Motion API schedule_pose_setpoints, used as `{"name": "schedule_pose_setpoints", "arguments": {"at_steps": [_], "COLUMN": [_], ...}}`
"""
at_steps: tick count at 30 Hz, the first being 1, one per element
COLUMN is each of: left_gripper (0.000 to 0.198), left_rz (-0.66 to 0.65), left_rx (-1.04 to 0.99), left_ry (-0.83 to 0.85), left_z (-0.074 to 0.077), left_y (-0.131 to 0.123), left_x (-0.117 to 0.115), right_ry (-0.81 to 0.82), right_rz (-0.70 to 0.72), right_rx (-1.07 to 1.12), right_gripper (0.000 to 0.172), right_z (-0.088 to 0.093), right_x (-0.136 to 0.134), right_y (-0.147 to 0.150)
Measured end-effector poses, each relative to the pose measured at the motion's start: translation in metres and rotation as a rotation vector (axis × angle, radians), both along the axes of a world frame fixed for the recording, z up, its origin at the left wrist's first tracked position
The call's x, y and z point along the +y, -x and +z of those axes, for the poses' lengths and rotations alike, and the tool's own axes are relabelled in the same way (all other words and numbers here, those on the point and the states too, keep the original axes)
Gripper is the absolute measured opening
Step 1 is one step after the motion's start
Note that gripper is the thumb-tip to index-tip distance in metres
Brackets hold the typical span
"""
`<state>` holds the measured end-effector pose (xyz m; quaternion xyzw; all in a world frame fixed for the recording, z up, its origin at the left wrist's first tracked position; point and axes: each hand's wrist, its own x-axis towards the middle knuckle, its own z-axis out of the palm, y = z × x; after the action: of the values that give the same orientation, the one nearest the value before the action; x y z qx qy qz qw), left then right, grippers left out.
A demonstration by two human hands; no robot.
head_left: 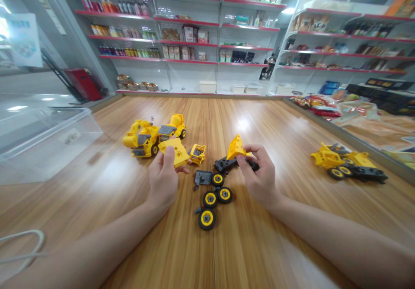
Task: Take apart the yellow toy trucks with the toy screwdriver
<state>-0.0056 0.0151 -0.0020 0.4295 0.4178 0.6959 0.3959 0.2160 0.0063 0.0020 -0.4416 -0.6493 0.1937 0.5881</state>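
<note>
My left hand [164, 179] is closed on a flat yellow toy truck panel [178, 152] with holes in it. Between the thumb and fingers of my right hand [259, 172] is a smaller yellow toy truck part [235, 147], held tilted up. Behind that hand lies a black chassis [225, 164], partly hidden. Between my hands sit a yellow cab frame [197, 154] and a grey plastic piece [203, 177]. Several black wheels with yellow hubs, such as the nearest wheel [206, 218], lie in front of them on the wooden table [253, 246].
A yellow toy excavator [142, 138] and a toy cement mixer truck [173, 127] stand beyond my left hand. Far right are loose yellow and black truck parts [348, 163]. A clear plastic bin [45, 146] and a white cable [40, 237] are at left; stocked shelves [191, 60] rise behind.
</note>
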Motion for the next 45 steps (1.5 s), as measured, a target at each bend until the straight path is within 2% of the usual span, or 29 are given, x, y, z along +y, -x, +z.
{"name": "schedule_pose_setpoints", "arguments": {"at_steps": [3, 5, 8, 11, 14, 20, 24, 29, 32, 34, 36, 39, 41, 43, 45], "left_gripper": [0.04, 0.038, 0.037, 0.037, 0.035, 0.033, 0.034, 0.033, 0.033, 0.034, 0.035, 0.035, 0.033, 0.032, 0.032], "left_rz": [-0.15, -0.204, -0.227, -0.227, -0.234, -0.283, -0.291, -0.292, -0.295, -0.305, -0.325, -0.347, -0.36, -0.382, -0.42], "left_rx": [0.123, 0.219, 0.281, 0.24, 0.22, 0.231, 0.223, 0.22, 0.234, 0.258, 0.308, 0.448, 0.542, 0.599, 0.619], "left_ry": [-0.01, -0.007, 0.015, 0.023, 0.047, 0.075, 0.085, 0.093, 0.098, 0.094, 0.077, -0.004, -0.067, -0.104, -0.124], "left_z": [0.006, 0.008, 0.01, 0.01, 0.011, 0.013, 0.011, 0.01, 0.011, 0.011, 0.01, 0.005, 0.003, 0.002, 0.004], "left_y": [-0.004, -0.006, -0.006, -0.006, -0.006, -0.007, -0.006, -0.006, -0.007, -0.007, -0.006, -0.003, -0.001, 0.0, 0.001], "left_x": [-0.012, -0.018, -0.02, -0.019, -0.019, -0.022, -0.021, -0.02, -0.022, -0.023, -0.025, -0.026, -0.027, -0.027, -0.027], "right_ry": [-0.009, -0.053, -0.19, -0.254, -0.216, -0.098, 0.036, 0.087, 0.054, -0.004, -0.103, -0.271, -0.316, -0.299, -0.287], "right_rz": [0.005, 0.049, 0.114, 0.125, 0.061, -0.187, -0.258, -0.252, -0.252, -0.23, -0.147, 0.088, 0.206, 0.253, 0.263], "right_rx": [-0.026, -0.131, -0.333, -0.498, -0.688, -0.987, -1.083, -1.106, -1.08, -1.039, -0.974, -0.875, -0.829, -0.788, -0.731], "right_gripper": [0.016, 0.015, 0.017, 0.017, 0.015, 0.006, 0.013, 0.009, 0.006, 0.012, 0.024, 0.043, 0.051, 0.053, 0.046], "right_z": [0.0, 0.001, 0.003, 0.006, 0.011, 0.024, 0.023, 0.019, 0.019, 0.02, 0.021, 0.019, 0.014, 0.01, 0.007], "right_x": [0.0, -0.002, -0.007, -0.011, -0.015, -0.029, -0.034, -0.029, -0.028, -0.029, -0.032, -0.035, -0.036, -0.035, -0.032], "right_y": [-0.002, -0.002, 0.0, 0.004, 0.006, 0.01, 0.012, 0.012, 0.011, 0.011, 0.011, 0.012, 0.013, 0.013, 0.013]}}
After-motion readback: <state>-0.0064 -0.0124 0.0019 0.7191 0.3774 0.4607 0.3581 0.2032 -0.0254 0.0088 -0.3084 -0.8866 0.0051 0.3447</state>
